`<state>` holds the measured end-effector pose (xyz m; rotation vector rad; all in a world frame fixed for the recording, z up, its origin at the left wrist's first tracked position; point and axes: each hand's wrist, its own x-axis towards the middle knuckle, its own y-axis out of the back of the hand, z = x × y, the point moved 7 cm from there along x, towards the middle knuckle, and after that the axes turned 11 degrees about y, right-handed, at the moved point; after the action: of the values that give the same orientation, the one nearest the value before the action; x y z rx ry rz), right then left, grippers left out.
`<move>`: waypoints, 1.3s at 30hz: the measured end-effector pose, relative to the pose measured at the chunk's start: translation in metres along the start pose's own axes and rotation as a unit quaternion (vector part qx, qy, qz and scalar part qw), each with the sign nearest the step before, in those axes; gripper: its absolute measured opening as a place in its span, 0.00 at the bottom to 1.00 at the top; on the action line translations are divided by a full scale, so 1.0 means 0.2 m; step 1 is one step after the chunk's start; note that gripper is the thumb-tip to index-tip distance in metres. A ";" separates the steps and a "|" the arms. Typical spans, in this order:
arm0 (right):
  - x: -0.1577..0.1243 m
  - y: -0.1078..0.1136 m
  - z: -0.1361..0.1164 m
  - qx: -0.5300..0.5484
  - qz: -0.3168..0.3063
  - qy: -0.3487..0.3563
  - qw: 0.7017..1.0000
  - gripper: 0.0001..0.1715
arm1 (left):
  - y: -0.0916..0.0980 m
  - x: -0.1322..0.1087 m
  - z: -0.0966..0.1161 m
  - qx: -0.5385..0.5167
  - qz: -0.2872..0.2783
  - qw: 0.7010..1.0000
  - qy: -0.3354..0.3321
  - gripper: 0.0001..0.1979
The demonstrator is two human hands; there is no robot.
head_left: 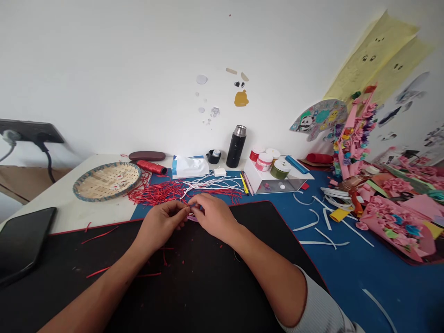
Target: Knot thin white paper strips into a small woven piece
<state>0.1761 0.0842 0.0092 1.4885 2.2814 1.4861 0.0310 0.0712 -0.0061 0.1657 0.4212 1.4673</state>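
- White wall behind [104, 69], white desk [79, 215] below it. What covers the desk?

- Two mats: a black one [86, 296] nearest the person and a blue one [364, 282] to the right. Both hands are over the black mat's far edge.

- And the fingers?

- Pinched narrow. The left hand [161, 224] and right hand [215, 215] meet, their fingertips closed on a small purple paper strip [192, 218]. The fingers hide most of it, so its shape is hard to tell.

- What's closest?

- A tangled heap of red paper strips [156, 194] lies just beyond the hands, with white paper strips [211, 182] beside it. Loose red scraps [100, 234] dot the black mat.

- Count the rest for me.

- One woven bamboo tray [107, 181], one red thread spool [151, 167], one dark red case [146, 156], one tissue pack [190, 167], one black thermos [236, 147], one phone [21, 245]. Four paint jars [264, 162] stand on one white shelf [274, 178].

- Anything on the right?

- Pink paper flower crafts [395, 226] are piled there, past white strips [312, 226] on the blue mat.
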 end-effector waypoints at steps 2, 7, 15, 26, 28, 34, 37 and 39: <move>0.00 0.00 0.00 -0.004 -0.004 0.005 1.000 0.06 | 0.00 -0.01 0.01 0.011 0.001 1.000 -0.004 0.20; 0.00 0.00 -0.01 0.003 -0.010 0.008 1.000 0.06 | -0.01 -0.02 0.05 0.018 -0.011 1.000 -0.010 0.20; 0.00 0.01 0.00 0.018 -0.005 0.002 1.000 0.05 | -0.01 -0.01 0.03 0.031 -0.026 0.999 -0.010 0.19; 0.00 0.00 0.02 0.046 -0.010 -0.027 0.999 0.05 | 0.00 -0.01 0.03 0.047 -0.022 0.999 -0.016 0.19; 0.00 -0.01 0.03 0.061 -0.016 -0.043 0.997 0.04 | 0.01 -0.01 0.04 0.059 -0.015 0.998 -0.017 0.19; 0.00 -0.02 0.03 0.063 -0.027 -0.050 0.996 0.03 | 0.01 0.00 0.02 0.055 -0.024 0.998 -0.018 0.18; 0.00 -0.01 0.03 0.064 -0.023 -0.048 0.997 0.02 | 0.01 0.01 0.00 0.017 -0.041 0.999 -0.001 0.19; 0.00 -0.01 0.03 0.065 -0.020 -0.047 0.997 0.01 | 0.01 0.03 -0.02 -0.007 -0.047 0.999 0.014 0.20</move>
<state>0.1770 0.0884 0.0052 1.4991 2.3783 1.2513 0.0269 0.0764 -0.0106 0.1138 0.4356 1.3804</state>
